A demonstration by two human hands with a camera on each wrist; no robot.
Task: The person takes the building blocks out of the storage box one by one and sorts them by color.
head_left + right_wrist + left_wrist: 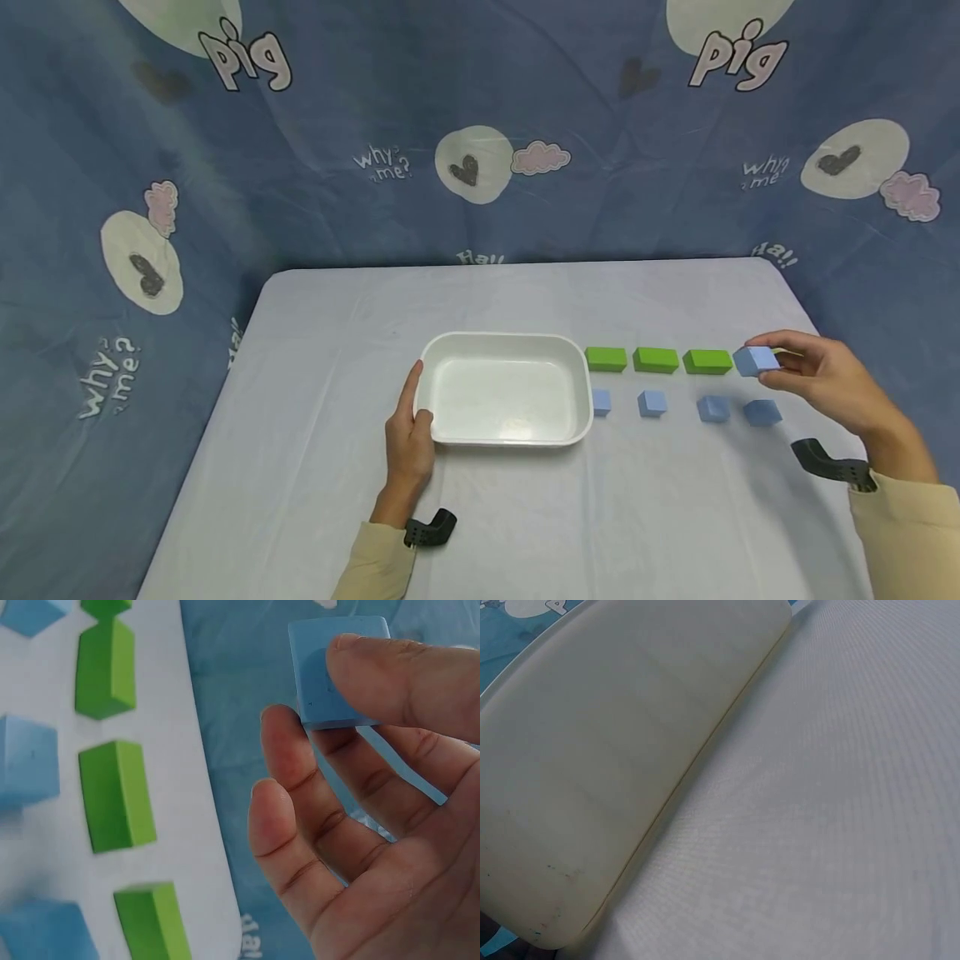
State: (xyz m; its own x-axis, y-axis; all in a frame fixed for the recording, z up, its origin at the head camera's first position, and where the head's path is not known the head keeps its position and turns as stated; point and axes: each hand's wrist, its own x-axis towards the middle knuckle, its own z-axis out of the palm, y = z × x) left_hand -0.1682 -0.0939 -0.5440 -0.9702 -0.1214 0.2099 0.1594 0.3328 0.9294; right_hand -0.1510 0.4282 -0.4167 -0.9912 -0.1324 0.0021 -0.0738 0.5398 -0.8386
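Note:
A light-blue block (756, 361) is pinched between the thumb and fingers of my right hand (832, 379), raised above the right side of the table. The right wrist view shows the thumb across the face of this blue block (315, 675), with the lower fingers loosely bent. My left hand (408, 450) grips the left rim of a white rectangular tray (510, 443), its index finger stretched along the edge and its thumb at the near corner. In the left wrist view the outer wall of the tray (630, 750) fills the left half; the left fingers are hidden.
Right of the tray runs a row of green blocks (656, 360), with a row of blue blocks (652, 404) nearer me. The leftmost ones sit close against the tray. Everything stands on a white-covered table (525, 525); a blue printed cloth (337, 225) hangs behind it.

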